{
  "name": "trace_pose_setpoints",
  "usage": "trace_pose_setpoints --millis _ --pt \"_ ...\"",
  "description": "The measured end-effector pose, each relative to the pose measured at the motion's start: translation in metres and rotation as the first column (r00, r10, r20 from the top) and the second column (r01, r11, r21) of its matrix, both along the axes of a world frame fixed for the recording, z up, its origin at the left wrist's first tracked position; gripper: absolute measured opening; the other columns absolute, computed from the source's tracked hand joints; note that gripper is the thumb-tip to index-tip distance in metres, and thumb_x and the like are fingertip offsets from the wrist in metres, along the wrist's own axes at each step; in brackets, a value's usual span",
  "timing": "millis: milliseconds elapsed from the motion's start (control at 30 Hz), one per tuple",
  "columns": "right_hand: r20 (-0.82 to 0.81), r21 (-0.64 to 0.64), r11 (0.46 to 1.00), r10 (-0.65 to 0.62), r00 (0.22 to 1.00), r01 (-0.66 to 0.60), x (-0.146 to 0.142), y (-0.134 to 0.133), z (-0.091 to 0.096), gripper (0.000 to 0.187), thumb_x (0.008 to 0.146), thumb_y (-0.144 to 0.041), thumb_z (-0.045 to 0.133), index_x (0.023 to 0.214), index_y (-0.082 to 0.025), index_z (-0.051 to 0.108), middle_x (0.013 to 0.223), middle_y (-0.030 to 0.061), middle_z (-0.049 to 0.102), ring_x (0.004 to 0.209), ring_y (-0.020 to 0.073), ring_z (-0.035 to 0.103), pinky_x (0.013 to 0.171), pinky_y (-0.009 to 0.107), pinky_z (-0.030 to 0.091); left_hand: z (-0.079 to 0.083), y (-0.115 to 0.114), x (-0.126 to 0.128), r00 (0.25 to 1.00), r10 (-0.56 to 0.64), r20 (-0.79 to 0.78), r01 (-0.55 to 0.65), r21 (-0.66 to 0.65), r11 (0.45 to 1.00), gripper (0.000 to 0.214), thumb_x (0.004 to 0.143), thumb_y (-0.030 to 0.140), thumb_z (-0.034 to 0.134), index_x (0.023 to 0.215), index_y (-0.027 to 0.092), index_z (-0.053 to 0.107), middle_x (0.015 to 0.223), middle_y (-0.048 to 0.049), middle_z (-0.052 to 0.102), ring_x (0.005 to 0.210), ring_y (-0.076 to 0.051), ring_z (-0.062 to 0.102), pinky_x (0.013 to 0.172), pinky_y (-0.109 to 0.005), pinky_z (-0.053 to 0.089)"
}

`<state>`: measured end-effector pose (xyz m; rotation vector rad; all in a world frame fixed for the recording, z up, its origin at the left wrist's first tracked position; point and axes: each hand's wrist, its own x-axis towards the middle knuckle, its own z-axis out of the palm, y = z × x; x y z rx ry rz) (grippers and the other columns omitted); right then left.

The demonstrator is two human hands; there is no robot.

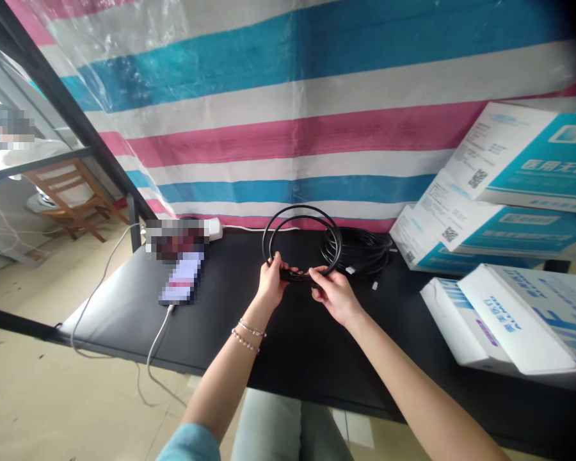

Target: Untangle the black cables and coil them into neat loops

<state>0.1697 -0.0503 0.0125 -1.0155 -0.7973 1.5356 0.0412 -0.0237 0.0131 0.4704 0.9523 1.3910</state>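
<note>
A black cable [301, 207], looped into a loose coil, is held up above the black table [249, 333] between both hands. My left hand [271, 282] grips the coil's lower left side, its fingers closed round the strands. On the lower right side, my right hand [335, 293] pinches the cable between thumb and fingers. Just behind my right hand, a larger pile of coiled black cable [369, 253] lies on the table. Small white tags [375, 285] lie beside that pile. My fingers hide part of the held coil's lower edge.
Blue and white boxes [465, 211] are stacked at the right, with more white boxes [513, 320] in front. A phone [182, 278] with a charging cord [158, 336] rests at the left, near a white plug [214, 228]. A striped sheet [288, 128] hangs behind.
</note>
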Motion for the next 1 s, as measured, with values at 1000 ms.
trace_pose_setpoints --millis 1000 --pt "-0.193 -0.076 0.996 -0.07 0.979 0.056 0.011 0.009 0.001 0.036 0.065 -0.005 0.066 0.097 -0.017 0.055 0.075 0.0015 0.067 0.076 0.0179 0.069 0.07 0.026 0.058 -0.005 0.01 -0.019 0.982 0.02 -0.189 -0.035 -0.079 0.996 0.012 0.079 0.015 0.054 0.073 0.014 0.043 0.059 0.003 0.053 0.034 -0.003 0.047 0.033 -0.014 0.035"
